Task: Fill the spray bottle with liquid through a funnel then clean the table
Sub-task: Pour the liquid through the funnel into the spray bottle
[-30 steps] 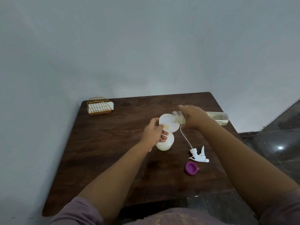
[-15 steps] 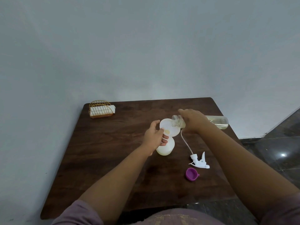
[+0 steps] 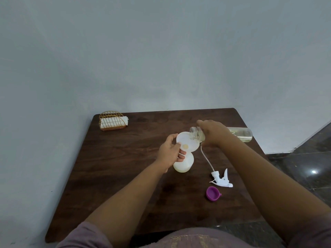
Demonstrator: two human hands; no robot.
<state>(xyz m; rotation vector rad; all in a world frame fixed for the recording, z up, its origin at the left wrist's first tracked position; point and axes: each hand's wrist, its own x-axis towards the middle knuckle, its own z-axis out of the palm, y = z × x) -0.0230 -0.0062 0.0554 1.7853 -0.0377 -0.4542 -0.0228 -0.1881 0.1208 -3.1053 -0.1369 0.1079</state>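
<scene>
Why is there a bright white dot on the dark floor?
Head view: the dot is glare, most likely a lamp mirrored in the glossy floor tiles; light is soft, shadows on the wooden table are faint; the wide lens bends the table's edges.

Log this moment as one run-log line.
step: pouring | right hand: holds tilted bottle | left hand: holds funnel on spray bottle | sprayer head, purple cap: on table
</scene>
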